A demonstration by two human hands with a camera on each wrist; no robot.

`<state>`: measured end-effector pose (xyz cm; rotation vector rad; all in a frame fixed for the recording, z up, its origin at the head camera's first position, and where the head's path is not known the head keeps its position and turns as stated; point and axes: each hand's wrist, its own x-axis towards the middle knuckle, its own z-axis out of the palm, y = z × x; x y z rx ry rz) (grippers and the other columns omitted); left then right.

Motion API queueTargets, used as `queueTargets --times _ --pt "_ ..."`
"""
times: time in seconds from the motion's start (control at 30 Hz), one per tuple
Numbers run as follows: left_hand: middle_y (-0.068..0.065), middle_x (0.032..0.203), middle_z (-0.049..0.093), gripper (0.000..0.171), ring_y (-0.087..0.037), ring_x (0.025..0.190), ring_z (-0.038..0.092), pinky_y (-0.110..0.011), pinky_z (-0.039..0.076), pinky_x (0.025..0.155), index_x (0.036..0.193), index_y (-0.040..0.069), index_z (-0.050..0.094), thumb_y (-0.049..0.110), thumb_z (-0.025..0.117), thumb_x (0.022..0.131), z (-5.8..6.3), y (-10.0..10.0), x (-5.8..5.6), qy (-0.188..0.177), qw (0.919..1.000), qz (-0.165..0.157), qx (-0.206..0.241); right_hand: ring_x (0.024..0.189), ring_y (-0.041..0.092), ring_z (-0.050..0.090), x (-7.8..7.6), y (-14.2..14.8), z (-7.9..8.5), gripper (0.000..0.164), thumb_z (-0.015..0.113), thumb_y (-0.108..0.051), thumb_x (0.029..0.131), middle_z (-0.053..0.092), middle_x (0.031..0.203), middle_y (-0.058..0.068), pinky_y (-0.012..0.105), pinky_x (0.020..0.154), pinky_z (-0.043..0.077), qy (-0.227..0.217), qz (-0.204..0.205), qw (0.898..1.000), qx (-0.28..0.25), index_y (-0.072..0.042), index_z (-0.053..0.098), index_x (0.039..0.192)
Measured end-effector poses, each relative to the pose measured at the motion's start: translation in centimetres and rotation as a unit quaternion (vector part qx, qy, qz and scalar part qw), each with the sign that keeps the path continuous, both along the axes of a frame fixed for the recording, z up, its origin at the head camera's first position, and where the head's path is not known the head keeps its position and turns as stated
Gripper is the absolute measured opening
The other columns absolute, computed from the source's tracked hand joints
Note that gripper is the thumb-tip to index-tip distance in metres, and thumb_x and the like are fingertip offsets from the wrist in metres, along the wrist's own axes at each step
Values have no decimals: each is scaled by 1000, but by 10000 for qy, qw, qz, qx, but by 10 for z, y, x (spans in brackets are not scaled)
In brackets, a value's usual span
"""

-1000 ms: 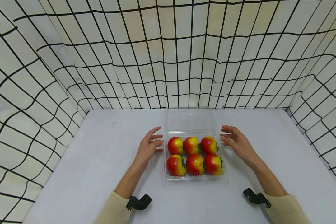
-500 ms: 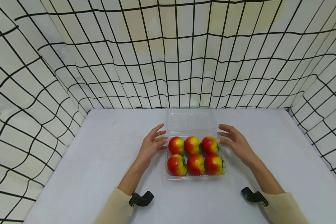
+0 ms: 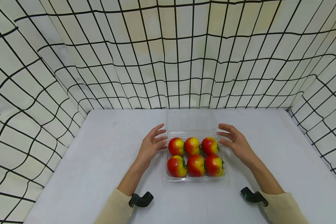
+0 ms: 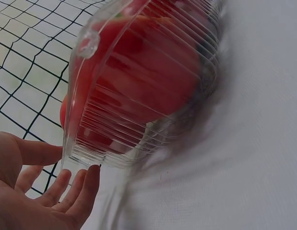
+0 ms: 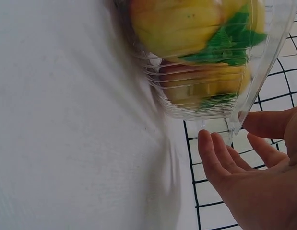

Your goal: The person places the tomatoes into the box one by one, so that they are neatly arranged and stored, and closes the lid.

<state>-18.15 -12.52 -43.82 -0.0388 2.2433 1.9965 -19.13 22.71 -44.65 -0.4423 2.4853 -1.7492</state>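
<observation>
A clear plastic clamshell box [image 3: 184, 179] lies on the table with its lid [image 3: 191, 121] folded back, away from the person. Inside are two rows of round red-and-yellow fruits [image 3: 196, 165] with green leaves. My left hand [image 3: 149, 147] is at the box's left side, fingers loosely spread and fingertips right at the edge. In the left wrist view its thumb [image 4: 40, 152] reaches the rim, with the other fingers lower down. On the opposite side is my right hand [image 3: 239, 144], fingers relaxed; its thumb [image 5: 268, 123] meets the rim in the right wrist view.
A white cloth [image 3: 106, 155] covers the table. Black netting [image 3: 190, 59] over pale walls encloses the back and both sides. Each wrist carries a black camera mount, the left one [image 3: 141, 199] and the right one [image 3: 253, 196].
Over the second, both hands have come inward to the box's sides, mostly in its first half. Since then they have hardly moved, and the lid stays folded back.
</observation>
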Motion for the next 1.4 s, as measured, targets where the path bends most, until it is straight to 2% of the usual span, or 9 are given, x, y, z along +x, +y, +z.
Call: queueTargets --times 0.1,0.2,0.3,0.4,0.8,0.97,1.07,1.2,1.4 --pt "-9 155 53 66 -32 135 61 -42 61 99 155 32 47 5 66 98 1 1 1 38 9999 38 -90 140 40 53 0 0 -1 60 61 -2 102 38 162 24 9 95 52 76 14 10000 -31 0 36 156" --pt "-8 154 54 69 -31 135 62 -43 60 100 154 34 48 3 68 96 1 1 1 70 9998 89 -168 135 22 60 1 1 -1 60 61 0 101 37 162 25 9 95 53 148 27 9998 -104 -1 37 156" --pt "-8 152 55 72 -30 135 62 -43 60 101 153 35 48 0 69 94 2 2 1 124 9996 120 -201 129 4 59 1 2 -1 61 63 -1 100 38 161 25 10 95 53 192 10 9997 -153 -3 38 156" --pt "-9 152 55 74 -30 135 61 -42 59 103 152 38 48 -2 69 93 2 3 1 187 9995 138 -210 126 -2 58 1 2 -2 62 64 -1 100 38 161 25 9 95 53 176 -8 9996 -204 -3 38 156" --pt "-12 155 49 81 -30 137 59 -42 59 103 154 43 44 -8 63 93 0 1 -1 567 9982 -43 -211 122 -1 60 -1 -1 0 71 67 3 96 42 147 29 11 95 55 369 -106 9977 -560 -8 35 159" --pt "-6 159 45 87 -30 138 58 -39 61 99 156 46 40 -9 63 92 1 0 -3 794 9964 -176 -244 122 1 61 -3 -4 5 73 69 -1 96 49 142 12 11 95 55 274 -271 9972 -649 -9 34 159" --pt "-5 160 44 92 -30 137 58 -34 61 98 157 48 38 -11 64 91 0 -1 -5 958 9948 -240 -234 125 6 60 -5 -6 10 72 69 -5 97 50 143 7 10 96 54 179 -407 9967 -678 -11 34 159" --pt "-8 160 43 95 -33 136 58 -27 61 97 157 49 36 -12 65 90 -2 -2 -8 1051 9939 -255 -218 131 16 56 -7 -8 15 70 66 -6 98 48 148 13 9 96 52 102 -550 9962 -671 -12 34 160" --pt "-9 160 42 95 -34 136 58 -28 61 97 157 49 37 -10 67 90 -3 -3 -9 1079 9933 -285 -290 133 22 53 -12 -10 19 69 65 -6 98 47 149 12 7 96 52 169 -630 9953 -713 -11 35 159"
